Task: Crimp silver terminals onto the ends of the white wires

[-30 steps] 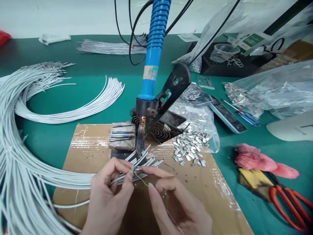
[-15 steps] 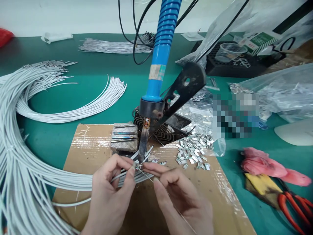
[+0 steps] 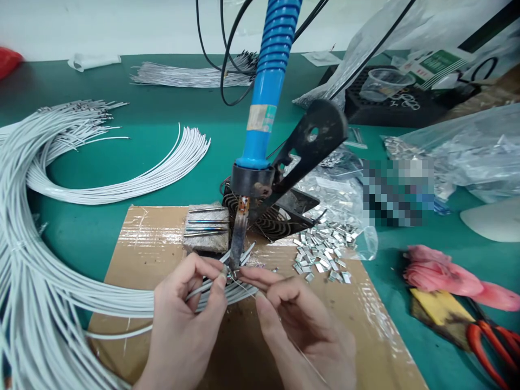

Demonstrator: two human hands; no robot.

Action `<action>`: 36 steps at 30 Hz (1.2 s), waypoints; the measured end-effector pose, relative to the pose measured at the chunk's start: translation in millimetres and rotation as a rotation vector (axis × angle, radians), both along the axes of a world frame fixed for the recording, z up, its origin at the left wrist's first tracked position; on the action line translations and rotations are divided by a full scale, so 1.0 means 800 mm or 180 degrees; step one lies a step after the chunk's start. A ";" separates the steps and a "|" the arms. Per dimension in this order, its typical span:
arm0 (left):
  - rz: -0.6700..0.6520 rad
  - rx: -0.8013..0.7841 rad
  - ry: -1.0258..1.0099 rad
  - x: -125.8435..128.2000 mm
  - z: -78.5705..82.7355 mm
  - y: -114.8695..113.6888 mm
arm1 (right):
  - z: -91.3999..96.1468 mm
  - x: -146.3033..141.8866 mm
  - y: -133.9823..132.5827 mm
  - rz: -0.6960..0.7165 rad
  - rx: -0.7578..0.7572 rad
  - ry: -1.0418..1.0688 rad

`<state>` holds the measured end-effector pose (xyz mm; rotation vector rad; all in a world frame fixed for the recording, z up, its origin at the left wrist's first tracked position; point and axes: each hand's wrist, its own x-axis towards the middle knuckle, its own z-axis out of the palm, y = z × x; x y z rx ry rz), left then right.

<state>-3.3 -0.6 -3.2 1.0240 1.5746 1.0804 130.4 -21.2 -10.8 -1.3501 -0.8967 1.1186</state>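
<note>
My left hand (image 3: 184, 319) pinches the end of a thin white wire (image 3: 203, 292) between thumb and forefinger, right under the tip of a blue-handled soldering iron (image 3: 260, 124). The iron stands tip-down in a black metal stand (image 3: 292, 157). Opposite, my right hand (image 3: 300, 325) pinches a thin silver strand of solder wire (image 3: 300, 355) that trails toward me, its end meeting the iron tip (image 3: 235, 254). Both hands hover over a taped cardboard sheet (image 3: 349, 319).
Large bundles of white wires (image 3: 60, 179) curve across the green table at left. A pile of small metal clips (image 3: 320, 249) spills from a plastic bag right of the iron. A grey block (image 3: 205, 227) holds spare tips. Red-handled scissors (image 3: 491, 341), pink cloth (image 3: 439, 273) and a yellow sponge lie at right.
The view has shifted slightly. Both hands have moved a little up and closer to the iron tip, keeping their pinches on the wire and the solder strand.
</note>
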 end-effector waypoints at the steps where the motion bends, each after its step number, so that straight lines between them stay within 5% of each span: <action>1: -0.0047 0.0007 -0.0008 0.000 0.000 0.000 | 0.000 0.001 0.000 0.0006 0.0004 -0.0013; 36: -0.0130 0.0032 -0.0055 -0.002 0.003 0.008 | -0.001 0.003 0.007 0.0000 0.0137 -0.0105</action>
